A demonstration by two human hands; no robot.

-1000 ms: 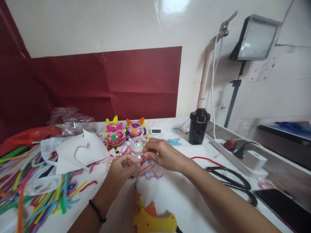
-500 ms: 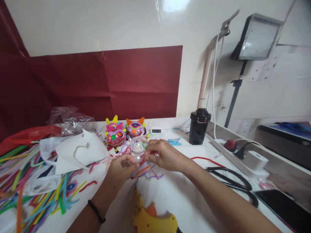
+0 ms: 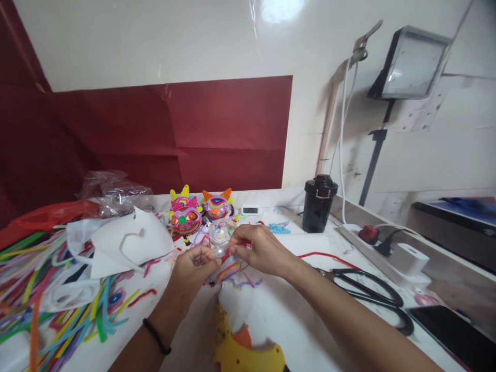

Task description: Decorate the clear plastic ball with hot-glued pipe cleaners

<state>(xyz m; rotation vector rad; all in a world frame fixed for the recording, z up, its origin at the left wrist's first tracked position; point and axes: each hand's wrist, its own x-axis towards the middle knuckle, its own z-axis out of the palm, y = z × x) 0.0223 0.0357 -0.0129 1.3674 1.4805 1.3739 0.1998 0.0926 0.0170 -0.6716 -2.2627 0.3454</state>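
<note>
My left hand (image 3: 194, 268) and my right hand (image 3: 259, 249) meet over the white table (image 3: 294, 315), both closed around a small clear plastic half-ball (image 3: 220, 251) with coloured pipe cleaner pieces (image 3: 228, 270) hanging under it. My right fingers pinch a short red pipe cleaner piece (image 3: 239, 243) at the ball's edge. Another clear ball (image 3: 220, 231) sits just behind the hands. Two finished decorated balls with spikes, one pink (image 3: 184, 217) and one with orange ears (image 3: 217, 205), stand further back.
A heap of loose pipe cleaners (image 3: 46, 294) and white plastic bags (image 3: 116, 240) fill the left. A yellow glue gun (image 3: 248, 351) lies near me. Black scissors (image 3: 372, 294), a black cup (image 3: 318, 202), a power strip (image 3: 383, 248) and a phone (image 3: 457, 336) lie right.
The hands stay together at the clear half-ball; my right fingers have shifted slightly along its edge with the red piece. The view has drifted a little.
</note>
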